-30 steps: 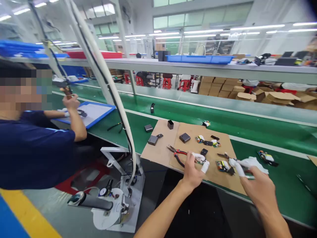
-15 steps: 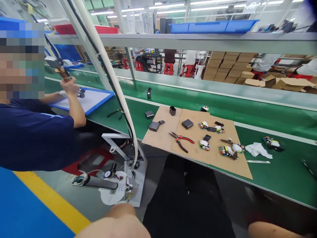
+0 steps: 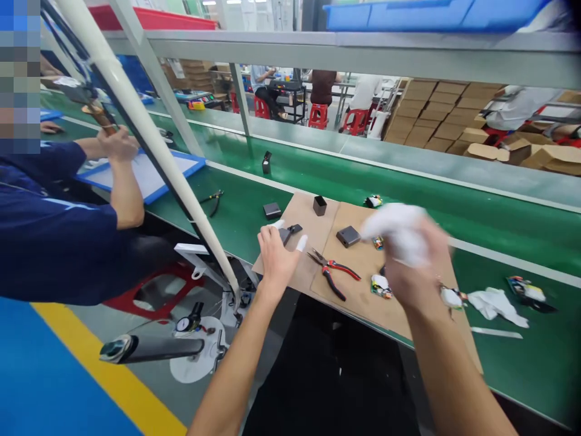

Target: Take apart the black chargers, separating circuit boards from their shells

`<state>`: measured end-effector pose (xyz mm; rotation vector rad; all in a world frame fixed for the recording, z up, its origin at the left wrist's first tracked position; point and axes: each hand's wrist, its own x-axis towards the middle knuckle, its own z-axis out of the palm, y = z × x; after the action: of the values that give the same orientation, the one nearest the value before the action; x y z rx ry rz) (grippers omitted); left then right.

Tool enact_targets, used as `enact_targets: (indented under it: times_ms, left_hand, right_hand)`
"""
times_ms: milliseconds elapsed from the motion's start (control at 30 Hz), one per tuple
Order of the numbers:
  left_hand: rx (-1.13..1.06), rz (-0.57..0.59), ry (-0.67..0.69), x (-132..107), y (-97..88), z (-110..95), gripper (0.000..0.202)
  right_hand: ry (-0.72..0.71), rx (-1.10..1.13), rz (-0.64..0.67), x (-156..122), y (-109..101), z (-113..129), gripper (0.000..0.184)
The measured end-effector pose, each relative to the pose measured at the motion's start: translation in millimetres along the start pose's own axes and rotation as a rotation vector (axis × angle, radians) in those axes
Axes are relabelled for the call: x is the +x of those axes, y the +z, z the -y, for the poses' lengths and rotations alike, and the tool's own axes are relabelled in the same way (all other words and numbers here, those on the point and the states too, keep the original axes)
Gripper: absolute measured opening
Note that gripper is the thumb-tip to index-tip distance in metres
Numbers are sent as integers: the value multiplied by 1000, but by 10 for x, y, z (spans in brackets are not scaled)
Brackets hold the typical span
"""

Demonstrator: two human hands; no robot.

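Observation:
My left hand [image 3: 276, 257] hovers over the left end of the brown cardboard sheet [image 3: 313, 242], fingers spread, with white finger cots on two fingertips. It holds nothing and almost touches a small grey box [image 3: 285, 234]. My right hand [image 3: 408, 266] is raised above the cardboard and smeared by motion; a white blur covers its fingers. Red-handled pliers [image 3: 334, 272] lie between the two hands. A second grey box [image 3: 348, 236], a black open box [image 3: 319, 206] and small circuit boards [image 3: 380, 286] rest on the cardboard.
A white cloth [image 3: 492, 303] and another board [image 3: 521, 287] lie on the green belt [image 3: 408, 200] to the right. A co-worker's arm [image 3: 122, 188] is at the left beside a blue-framed tray [image 3: 149, 172]. A slanted white post [image 3: 149, 145] and a gauge fixture [image 3: 190, 345] stand left of me.
Both hands were out of view half a second ago and have come back up over the cardboard. The camera has tilted down and nearer the belt.

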<state>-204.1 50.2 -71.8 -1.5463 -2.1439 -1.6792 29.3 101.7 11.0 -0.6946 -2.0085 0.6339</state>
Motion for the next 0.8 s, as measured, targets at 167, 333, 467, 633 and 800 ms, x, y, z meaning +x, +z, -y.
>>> enact_targets:
  times_ms: [167, 333, 467, 633, 800]
  left_hand:
    - [177, 131, -119, 97, 96, 532, 52]
    - [87, 113, -79, 49, 4, 637, 52]
    - [-53, 85, -87, 11, -16, 585, 59]
    - [-107, 151, -55, -26, 8, 540, 60]
    - [-99, 98, -99, -19, -14, 520, 60]
  right_hand:
    - [41, -168, 521, 586, 969, -578, 63]
    - [-3, -155, 679, 836, 1371, -812, 49]
    - [-24, -142, 693, 864, 1264, -705, 27]
    - [-48, -149, 693, 764, 1055, -471, 26]
    - [0, -94, 646, 962, 1177, -549, 26]
